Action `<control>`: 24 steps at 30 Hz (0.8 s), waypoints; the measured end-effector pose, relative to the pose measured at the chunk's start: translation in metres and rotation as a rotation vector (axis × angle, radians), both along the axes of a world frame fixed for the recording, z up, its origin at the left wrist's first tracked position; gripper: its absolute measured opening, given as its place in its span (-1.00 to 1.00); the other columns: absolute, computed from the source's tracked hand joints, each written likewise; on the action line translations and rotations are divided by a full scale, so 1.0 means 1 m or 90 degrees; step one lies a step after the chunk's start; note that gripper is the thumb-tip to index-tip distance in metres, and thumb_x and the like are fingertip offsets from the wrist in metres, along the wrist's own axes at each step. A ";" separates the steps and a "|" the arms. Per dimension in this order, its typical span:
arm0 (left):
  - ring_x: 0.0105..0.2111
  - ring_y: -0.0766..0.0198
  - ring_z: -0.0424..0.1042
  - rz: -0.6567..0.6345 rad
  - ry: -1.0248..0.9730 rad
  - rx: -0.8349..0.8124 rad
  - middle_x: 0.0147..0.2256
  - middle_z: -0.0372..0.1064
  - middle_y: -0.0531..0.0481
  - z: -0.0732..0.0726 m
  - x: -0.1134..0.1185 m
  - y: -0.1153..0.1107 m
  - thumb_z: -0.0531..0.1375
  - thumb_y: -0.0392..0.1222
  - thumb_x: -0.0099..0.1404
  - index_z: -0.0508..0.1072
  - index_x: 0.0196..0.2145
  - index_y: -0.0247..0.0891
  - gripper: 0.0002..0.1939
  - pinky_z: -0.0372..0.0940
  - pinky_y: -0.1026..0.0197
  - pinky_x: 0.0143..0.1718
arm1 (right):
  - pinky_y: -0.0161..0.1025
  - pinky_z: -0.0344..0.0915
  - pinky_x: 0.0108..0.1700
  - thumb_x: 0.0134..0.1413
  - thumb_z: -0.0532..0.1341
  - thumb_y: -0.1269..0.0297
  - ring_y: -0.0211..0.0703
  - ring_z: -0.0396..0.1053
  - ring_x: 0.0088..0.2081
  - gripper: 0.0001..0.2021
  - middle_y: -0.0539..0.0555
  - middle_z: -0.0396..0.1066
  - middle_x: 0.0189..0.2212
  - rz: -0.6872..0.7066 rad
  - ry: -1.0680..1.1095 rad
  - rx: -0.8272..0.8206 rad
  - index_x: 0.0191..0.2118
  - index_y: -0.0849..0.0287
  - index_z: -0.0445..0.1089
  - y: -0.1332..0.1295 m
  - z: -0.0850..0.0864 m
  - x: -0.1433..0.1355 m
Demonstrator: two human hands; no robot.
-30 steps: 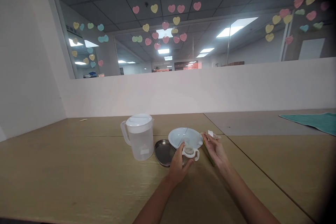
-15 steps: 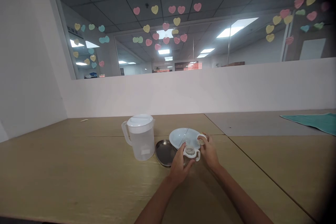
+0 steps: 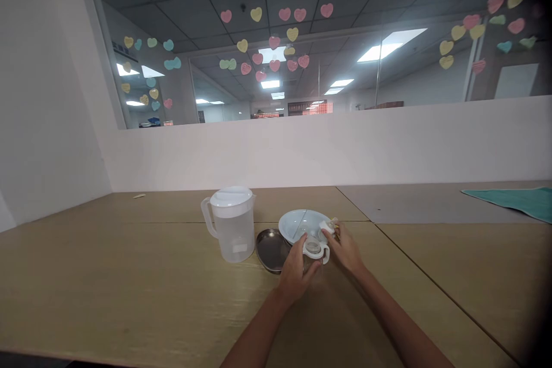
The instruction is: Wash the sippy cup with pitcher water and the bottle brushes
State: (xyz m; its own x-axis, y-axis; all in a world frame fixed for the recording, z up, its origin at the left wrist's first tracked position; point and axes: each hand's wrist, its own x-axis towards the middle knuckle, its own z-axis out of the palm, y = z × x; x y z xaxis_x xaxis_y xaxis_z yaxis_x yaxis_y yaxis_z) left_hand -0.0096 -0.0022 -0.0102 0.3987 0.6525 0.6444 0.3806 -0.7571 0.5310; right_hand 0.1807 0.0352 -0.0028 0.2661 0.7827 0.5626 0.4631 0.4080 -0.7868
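Note:
My left hand [image 3: 297, 269] is wrapped round a clear baby bottle [image 3: 313, 248] with a white handled collar, its open mouth facing up. Between the fingertips of my right hand [image 3: 346, 247] is a white bottle top [image 3: 326, 228], tilted, with a pale see-through part on it; it is held apart from the bottle. Just behind both hands stands a light blue bowl [image 3: 293, 219]. Something clear and a thin line show inside the bowl, too faint to name. A dark metal tray [image 3: 271, 250] lies to the left of my left hand, partly hidden by it.
A lidded clear plastic pitcher [image 3: 235, 230] stands left of the tray, its handle to the left. On the far right lies a green cloth [image 3: 513, 200]. A small pale scrap [image 3: 139, 196] is near the back wall, beneath a window with heart-shaped notes.
My right hand has turned the bottle top, so its white side now shows more, and shifted it slightly left. The left hand keeps the bottle in nearly the same place.

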 end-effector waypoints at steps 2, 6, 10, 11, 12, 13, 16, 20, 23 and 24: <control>0.19 0.11 0.01 0.000 0.000 0.000 0.20 -0.01 -0.20 0.001 0.000 -0.001 0.06 -0.04 0.27 -0.07 0.21 -0.28 -0.36 -0.01 -0.03 0.19 | -0.10 0.23 -0.09 -0.08 0.16 -0.05 -0.01 0.36 -0.12 -0.55 0.17 0.42 -0.17 0.009 0.017 -0.017 -0.13 0.16 0.27 -0.001 0.002 0.000; 0.18 0.10 0.03 -0.001 -0.004 -0.006 0.19 0.00 -0.21 0.002 0.000 -0.002 0.06 -0.04 0.27 -0.05 0.21 -0.27 -0.37 0.00 -0.03 0.18 | -0.12 0.26 -0.17 -0.18 0.22 -0.08 0.00 0.38 -0.20 -0.54 0.15 0.43 -0.24 -0.035 0.105 -0.032 -0.23 0.17 0.27 -0.003 0.006 0.001; 0.18 0.09 0.02 0.000 0.000 -0.004 0.19 0.01 -0.21 0.001 0.000 -0.001 0.06 -0.04 0.27 -0.05 0.21 -0.28 -0.37 0.00 -0.03 0.18 | -0.19 0.26 -0.26 -0.13 0.19 -0.11 -0.09 0.38 -0.33 -0.57 0.08 0.45 -0.38 -0.004 0.246 0.005 -0.28 0.17 0.26 -0.007 0.013 0.000; 0.18 0.09 0.03 0.000 -0.001 -0.002 0.19 0.01 -0.21 0.001 0.000 -0.001 0.06 -0.04 0.27 -0.05 0.21 -0.28 -0.36 0.00 -0.03 0.18 | -0.20 0.26 -0.26 -0.10 0.17 -0.11 -0.10 0.38 -0.35 -0.57 0.06 0.44 -0.43 0.023 0.273 0.010 -0.28 0.17 0.26 -0.009 0.015 -0.001; 0.18 0.09 0.03 -0.002 -0.003 -0.001 0.19 0.01 -0.21 0.001 0.000 -0.001 0.07 -0.04 0.27 -0.05 0.21 -0.29 -0.36 0.00 -0.04 0.18 | -0.20 0.26 -0.25 -0.09 0.16 -0.12 -0.11 0.38 -0.37 -0.57 0.03 0.44 -0.47 0.048 0.285 0.009 -0.28 0.17 0.26 -0.010 0.016 -0.002; 0.18 0.08 0.03 -0.003 -0.005 -0.002 0.19 0.02 -0.21 0.001 0.000 -0.001 0.07 -0.04 0.26 -0.04 0.21 -0.28 -0.36 0.00 -0.05 0.18 | -0.20 0.25 -0.23 -0.07 0.15 -0.12 -0.11 0.38 -0.37 -0.58 0.02 0.43 -0.50 0.066 0.279 0.003 -0.29 0.17 0.27 -0.012 0.017 -0.003; 0.18 0.08 0.04 -0.008 -0.012 -0.009 0.18 0.02 -0.21 0.002 0.000 -0.001 0.07 -0.04 0.26 -0.03 0.21 -0.27 -0.37 0.00 -0.06 0.18 | -0.18 0.21 -0.19 -0.04 0.13 -0.12 -0.08 0.38 -0.36 -0.60 0.04 0.44 -0.51 0.076 0.187 -0.034 -0.32 0.17 0.28 -0.016 0.016 -0.005; 0.18 0.10 0.04 -0.008 -0.003 -0.005 0.19 0.02 -0.19 0.002 0.000 -0.002 0.06 -0.05 0.27 -0.04 0.21 -0.26 -0.38 0.00 -0.05 0.18 | -0.15 0.20 -0.18 0.03 0.04 -0.13 -0.03 0.38 -0.28 -0.61 0.09 0.47 -0.43 0.060 0.097 -0.062 -0.33 0.14 0.25 -0.015 0.010 -0.006; 0.18 0.09 0.04 -0.008 -0.009 -0.005 0.19 0.02 -0.19 0.002 0.000 -0.002 0.07 -0.05 0.26 -0.04 0.21 -0.25 -0.37 0.00 -0.05 0.18 | -0.16 0.22 -0.22 0.00 0.07 -0.13 -0.02 0.38 -0.29 -0.62 0.08 0.46 -0.42 0.046 0.057 -0.049 -0.35 0.13 0.26 -0.010 0.004 -0.006; 0.18 0.08 0.04 -0.009 -0.011 -0.004 0.19 0.02 -0.19 0.001 0.000 -0.002 0.07 -0.05 0.26 -0.04 0.21 -0.25 -0.37 0.00 -0.05 0.18 | -0.16 0.23 -0.23 -0.01 0.08 -0.12 -0.03 0.38 -0.29 -0.63 0.08 0.46 -0.42 0.037 0.045 -0.036 -0.37 0.12 0.26 -0.009 0.003 -0.007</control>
